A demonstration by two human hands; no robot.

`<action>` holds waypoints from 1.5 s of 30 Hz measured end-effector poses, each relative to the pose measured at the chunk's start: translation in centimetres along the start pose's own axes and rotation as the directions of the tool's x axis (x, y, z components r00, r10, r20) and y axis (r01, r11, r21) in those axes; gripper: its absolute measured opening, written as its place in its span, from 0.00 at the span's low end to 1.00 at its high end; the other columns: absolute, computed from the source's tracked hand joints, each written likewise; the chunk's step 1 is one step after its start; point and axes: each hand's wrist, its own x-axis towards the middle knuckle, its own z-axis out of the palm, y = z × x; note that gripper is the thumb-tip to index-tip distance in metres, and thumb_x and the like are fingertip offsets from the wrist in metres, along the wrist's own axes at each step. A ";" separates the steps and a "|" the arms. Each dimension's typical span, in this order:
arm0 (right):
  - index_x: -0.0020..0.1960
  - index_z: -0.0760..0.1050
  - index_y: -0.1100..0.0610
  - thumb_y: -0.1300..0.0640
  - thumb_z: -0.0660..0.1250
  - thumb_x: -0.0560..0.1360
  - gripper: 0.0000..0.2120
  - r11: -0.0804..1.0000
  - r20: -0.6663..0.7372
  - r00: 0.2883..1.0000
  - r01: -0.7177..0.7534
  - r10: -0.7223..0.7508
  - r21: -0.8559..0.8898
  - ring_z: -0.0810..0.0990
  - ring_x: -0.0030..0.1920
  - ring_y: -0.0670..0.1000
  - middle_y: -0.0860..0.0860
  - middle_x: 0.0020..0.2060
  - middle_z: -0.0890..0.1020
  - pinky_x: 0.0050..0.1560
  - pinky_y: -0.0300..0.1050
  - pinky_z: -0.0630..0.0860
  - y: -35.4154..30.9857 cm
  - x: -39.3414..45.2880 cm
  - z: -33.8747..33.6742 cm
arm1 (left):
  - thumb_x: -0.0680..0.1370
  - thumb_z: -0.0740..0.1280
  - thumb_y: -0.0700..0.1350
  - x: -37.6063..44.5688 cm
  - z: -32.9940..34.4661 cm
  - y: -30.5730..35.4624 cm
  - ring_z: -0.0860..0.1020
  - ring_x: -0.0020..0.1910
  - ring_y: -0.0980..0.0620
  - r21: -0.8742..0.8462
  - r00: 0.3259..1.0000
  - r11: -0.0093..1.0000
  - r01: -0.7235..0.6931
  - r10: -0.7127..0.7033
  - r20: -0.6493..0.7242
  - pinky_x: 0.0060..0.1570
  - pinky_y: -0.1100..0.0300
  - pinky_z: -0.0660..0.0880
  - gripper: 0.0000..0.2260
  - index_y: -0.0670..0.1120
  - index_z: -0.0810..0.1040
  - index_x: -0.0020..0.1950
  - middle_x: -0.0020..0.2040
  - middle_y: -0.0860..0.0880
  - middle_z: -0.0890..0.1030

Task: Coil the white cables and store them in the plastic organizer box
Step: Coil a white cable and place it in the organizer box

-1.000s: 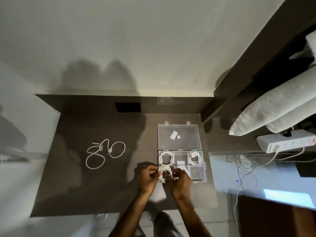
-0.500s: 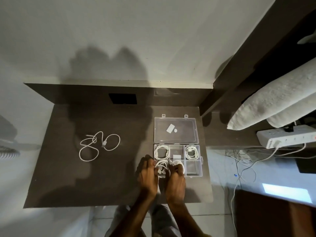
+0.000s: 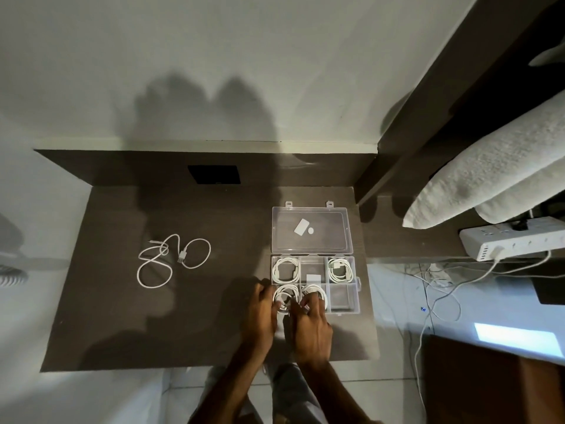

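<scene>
A clear plastic organizer box (image 3: 357, 289) lies open on the dark table, its lid (image 3: 312, 229) folded back. Coiled white cables fill the back-left (image 3: 286, 269) and back-right (image 3: 339, 269) compartments. My left hand (image 3: 263, 313) and my right hand (image 3: 310, 322) both press a coiled white cable (image 3: 286, 293) into the front-left compartment, fingers on the coil. Another coil (image 3: 316, 291) sits in the front-middle compartment under my right fingertips. A loose, uncoiled white cable (image 3: 166, 260) lies far left on the table.
The dark table (image 3: 122, 316) ends near me and at the right of the box. A white power strip (image 3: 513, 241) with trailing wires sits right, below pillows (image 3: 489, 175). A black square panel (image 3: 214, 175) is set in the back ledge.
My hands lowered the coiled cable from above the box's front edge down into the front-left compartment. The view shifted slightly; the loose cable stayed put.
</scene>
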 end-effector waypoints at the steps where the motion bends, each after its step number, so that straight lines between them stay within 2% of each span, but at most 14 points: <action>1: 0.64 0.79 0.47 0.51 0.75 0.77 0.17 1.000 -0.002 1.000 -0.008 0.008 0.026 0.81 0.63 0.57 0.56 0.68 0.77 0.39 0.49 0.88 0.2 0.0 0.1 | 0.83 0.64 0.42 0.2 -0.1 0.1 0.78 0.61 0.48 -0.009 1.000 1.000 0.004 -0.004 -0.029 0.59 0.60 0.76 0.15 0.47 0.75 0.70 0.68 0.45 0.74; 4: 0.62 0.79 0.45 0.49 0.76 0.77 0.15 0.997 -0.014 1.000 0.001 0.000 0.082 0.84 0.60 0.58 0.56 0.66 0.80 0.38 0.50 0.88 0.7 -0.3 0.5 | 0.83 0.62 0.42 0.6 0.0 0.4 0.76 0.65 0.47 0.065 1.000 0.997 0.030 -0.029 -0.002 0.65 0.55 0.74 0.18 0.50 0.71 0.73 0.72 0.45 0.70; 7: 0.67 0.72 0.42 0.42 0.68 0.81 0.16 0.998 0.013 0.999 -0.043 0.043 0.041 0.80 0.68 0.58 0.56 0.75 0.73 0.48 0.55 0.88 1.0 -0.3 0.9 | 0.82 0.64 0.42 0.4 0.4 0.6 0.77 0.64 0.47 0.116 0.999 0.992 0.044 -0.043 -0.012 0.62 0.53 0.77 0.20 0.52 0.70 0.74 0.72 0.45 0.70; 9: 0.69 0.65 0.41 0.40 0.66 0.81 0.19 0.998 0.046 0.997 -0.063 0.062 0.023 0.75 0.73 0.59 0.56 0.79 0.67 0.54 0.55 0.86 1.2 -0.1 1.1 | 0.80 0.68 0.44 0.1 0.6 0.7 0.80 0.60 0.45 0.187 0.998 0.981 0.046 -0.037 -0.051 0.57 0.52 0.80 0.19 0.52 0.74 0.72 0.69 0.45 0.74; 12: 0.68 0.70 0.43 0.43 0.71 0.79 0.20 0.999 0.039 0.998 -0.040 0.040 -0.012 0.75 0.72 0.58 0.56 0.77 0.69 0.52 0.53 0.87 1.1 0.0 1.0 | 0.70 0.80 0.44 -0.1 0.3 0.8 0.84 0.43 0.43 0.258 1.000 0.966 0.013 -0.007 -0.025 0.40 0.51 0.83 0.18 0.49 0.84 0.59 0.54 0.45 0.83; 14: 0.68 0.73 0.43 0.43 0.70 0.79 0.19 1.000 0.011 1.000 -0.029 0.029 0.008 0.78 0.69 0.56 0.55 0.74 0.73 0.48 0.51 0.88 1.1 -0.1 0.8 | 0.67 0.82 0.43 -0.1 0.6 0.4 0.84 0.39 0.44 0.284 0.999 0.959 -0.013 0.023 -0.032 0.36 0.52 0.83 0.18 0.48 0.86 0.56 0.50 0.44 0.84; 19: 0.71 0.73 0.39 0.38 0.57 0.84 0.18 0.993 0.048 0.998 -0.053 0.049 0.101 0.77 0.67 0.51 0.50 0.76 0.70 0.54 0.49 0.86 1.2 -0.2 0.5 | 0.75 0.75 0.44 -0.1 0.5 -0.2 0.83 0.42 0.44 0.172 0.997 0.985 -0.025 0.037 -0.065 0.40 0.50 0.83 0.12 0.48 0.84 0.58 0.51 0.44 0.81; 26: 0.77 0.69 0.44 0.39 0.52 0.86 0.23 0.997 0.059 0.998 -0.002 -0.002 0.079 0.72 0.76 0.56 0.56 0.80 0.67 0.65 0.53 0.82 0.5 -1.1 -0.6 | 0.76 0.75 0.42 -1.7 -0.9 -0.7 0.84 0.42 0.46 0.068 0.987 0.993 -0.096 0.104 -0.124 0.39 0.55 0.83 0.06 0.44 0.87 0.52 0.51 0.44 0.84; 27: 0.75 0.73 0.46 0.40 0.53 0.86 0.23 0.997 0.021 0.999 0.026 -0.027 0.077 0.74 0.74 0.58 0.58 0.77 0.71 0.64 0.54 0.82 0.5 -1.3 -0.9 | 0.76 0.76 0.41 -2.0 -1.4 -0.9 0.85 0.43 0.45 0.058 0.987 0.994 -0.095 0.101 -0.125 0.40 0.54 0.84 0.07 0.43 0.87 0.52 0.51 0.42 0.85; 31: 0.54 0.86 0.60 0.49 0.63 0.82 0.18 0.987 -0.256 0.958 0.150 -0.130 0.061 0.87 0.50 0.62 0.63 0.53 0.85 0.40 0.54 0.87 -0.1 -2.1 -1.3 | 0.75 0.76 0.38 -2.6 -3.8 -2.9 0.86 0.48 0.42 -0.002 0.986 0.998 -0.059 0.058 -0.156 0.44 0.51 0.84 0.07 0.44 0.88 0.53 0.54 0.40 0.86; 34: 0.56 0.87 0.60 0.50 0.65 0.80 0.17 0.978 -0.331 0.923 0.211 -0.195 0.012 0.87 0.50 0.62 0.64 0.53 0.87 0.41 0.55 0.88 -2.4 -1.5 -1.7 | 0.78 0.72 0.41 -2.6 -6.0 -5.5 0.85 0.52 0.44 -0.044 0.986 0.999 -0.001 -0.007 -0.169 0.51 0.53 0.83 0.08 0.45 0.87 0.57 0.58 0.42 0.85; 38: 0.55 0.85 0.55 0.54 0.74 0.77 0.08 0.986 -0.223 0.969 0.133 -0.108 0.101 0.86 0.48 0.57 0.56 0.51 0.85 0.38 0.52 0.87 -5.9 -1.0 -2.9 | 0.77 0.73 0.41 -2.1 -8.5 -9.4 0.86 0.48 0.46 -0.096 0.982 0.995 -0.020 0.001 -0.191 0.49 0.58 0.82 0.08 0.44 0.87 0.55 0.55 0.43 0.86; 40: 0.57 0.84 0.52 0.55 0.74 0.78 0.08 0.989 -0.202 0.979 0.040 -0.010 0.144 0.86 0.49 0.55 0.53 0.55 0.84 0.40 0.52 0.87 -6.0 -1.4 -3.0 | 0.80 0.69 0.44 -1.4 -9.4 -10.1 0.85 0.48 0.49 -0.117 0.991 0.993 -0.035 0.019 -0.135 0.50 0.57 0.83 0.08 0.48 0.85 0.58 0.56 0.47 0.84; 45: 0.65 0.84 0.54 0.56 0.71 0.82 0.12 0.934 -0.262 0.929 -0.174 0.261 0.313 0.86 0.47 0.53 0.55 0.56 0.85 0.44 0.53 0.88 -3.3 -3.3 -3.1 | 0.83 0.64 0.50 0.3 -7.7 -7.6 0.81 0.49 0.57 -0.107 0.969 0.963 -0.246 0.246 -0.013 0.49 0.63 0.81 0.10 0.52 0.80 0.62 0.58 0.52 0.81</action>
